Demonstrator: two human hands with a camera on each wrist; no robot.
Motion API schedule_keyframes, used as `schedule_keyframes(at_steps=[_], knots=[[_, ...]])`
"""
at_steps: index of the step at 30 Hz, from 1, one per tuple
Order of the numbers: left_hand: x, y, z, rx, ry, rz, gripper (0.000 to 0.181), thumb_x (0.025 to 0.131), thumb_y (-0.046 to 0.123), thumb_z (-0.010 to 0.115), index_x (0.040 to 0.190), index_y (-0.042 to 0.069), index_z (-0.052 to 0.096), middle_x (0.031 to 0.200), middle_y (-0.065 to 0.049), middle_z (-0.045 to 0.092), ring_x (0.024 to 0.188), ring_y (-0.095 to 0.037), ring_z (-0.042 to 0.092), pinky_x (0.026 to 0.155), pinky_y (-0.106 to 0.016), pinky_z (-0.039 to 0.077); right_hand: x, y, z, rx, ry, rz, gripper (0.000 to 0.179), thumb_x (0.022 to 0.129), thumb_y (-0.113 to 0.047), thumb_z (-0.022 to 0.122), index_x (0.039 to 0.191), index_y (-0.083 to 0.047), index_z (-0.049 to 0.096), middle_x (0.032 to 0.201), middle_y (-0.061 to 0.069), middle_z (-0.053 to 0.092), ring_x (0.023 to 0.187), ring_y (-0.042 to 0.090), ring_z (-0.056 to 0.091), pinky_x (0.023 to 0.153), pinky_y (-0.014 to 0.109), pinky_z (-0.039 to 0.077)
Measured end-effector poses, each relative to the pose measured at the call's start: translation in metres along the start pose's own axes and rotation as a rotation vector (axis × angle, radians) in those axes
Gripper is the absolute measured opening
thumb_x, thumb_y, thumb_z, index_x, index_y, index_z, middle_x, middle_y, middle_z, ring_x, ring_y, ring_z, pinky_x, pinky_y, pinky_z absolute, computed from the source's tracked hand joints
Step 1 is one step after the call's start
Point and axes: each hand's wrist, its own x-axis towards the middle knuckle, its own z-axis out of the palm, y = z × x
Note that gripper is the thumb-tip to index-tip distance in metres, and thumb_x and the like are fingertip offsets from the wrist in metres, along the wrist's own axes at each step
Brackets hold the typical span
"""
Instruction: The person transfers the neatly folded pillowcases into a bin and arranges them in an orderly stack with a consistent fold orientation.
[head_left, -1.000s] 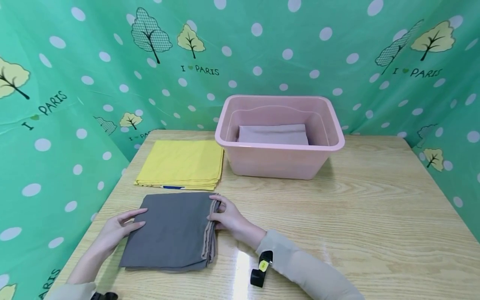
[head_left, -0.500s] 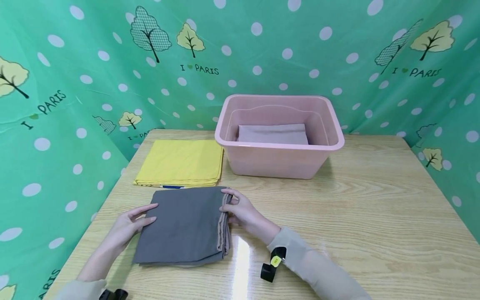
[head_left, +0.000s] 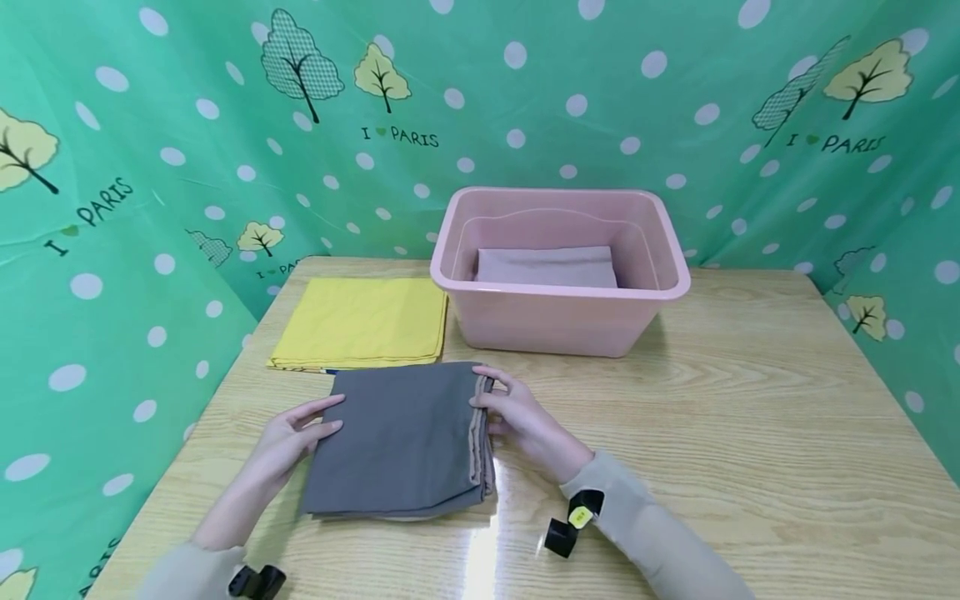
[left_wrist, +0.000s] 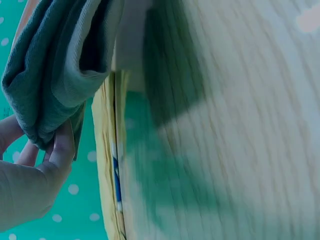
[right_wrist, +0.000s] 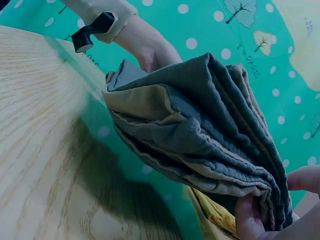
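A folded grey cloth (head_left: 401, 437) is held above the table (head_left: 765, 417)

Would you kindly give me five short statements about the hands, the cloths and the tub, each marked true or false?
1. The left hand and the right hand both hold the folded dark grey fabric cloth. True.
2. A folded pale mauve cloth lies inside the pink rectangular plastic tub. True.
3. The dark grey cloth lies inside the tub too. False: both hands hold it outside the tub.
4. A folded yellow fabric cloth lies on the pale wood-grain table. True.
5. In the head view, the tub stands left of the yellow cloth. False: it stands to the right.
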Motion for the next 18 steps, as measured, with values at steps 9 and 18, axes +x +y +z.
schedule_keyframes(at_steps=[9, 18], knots=[[0.005, 0.011, 0.018, -0.043, -0.02, -0.015, 0.052, 0.08, 0.016, 0.065, 0.127, 0.004, 0.047, 0.139, -0.018, 0.025, 0.046, -0.005, 0.025, 0.049, -0.021, 0.027, -0.008, -0.008, -0.015, 0.026, 0.058, 0.02, 0.057, 0.077, 0.004, 0.054, 0.13, -0.013, 0.042, 0.101, 0.01, 0.05, 0.066, 0.01, 0.054, 0.062, 0.029, 0.048], [0.01, 0.019, 0.038, -0.07, -0.05, -0.015, 0.051, 0.081, 0.014, 0.064, 0.128, 0.002, 0.046, 0.138, -0.018, 0.027, 0.045, -0.005, 0.024, 0.05, -0.02, 0.028, -0.016, -0.014, -0.033, 0.004, 0.1, 0.034, 0.055, 0.079, 0.001, 0.054, 0.13, -0.016, 0.042, 0.076, 0.0, 0.045, 0.055, 0.004, 0.041, 0.051, 0.02, 0.036]])
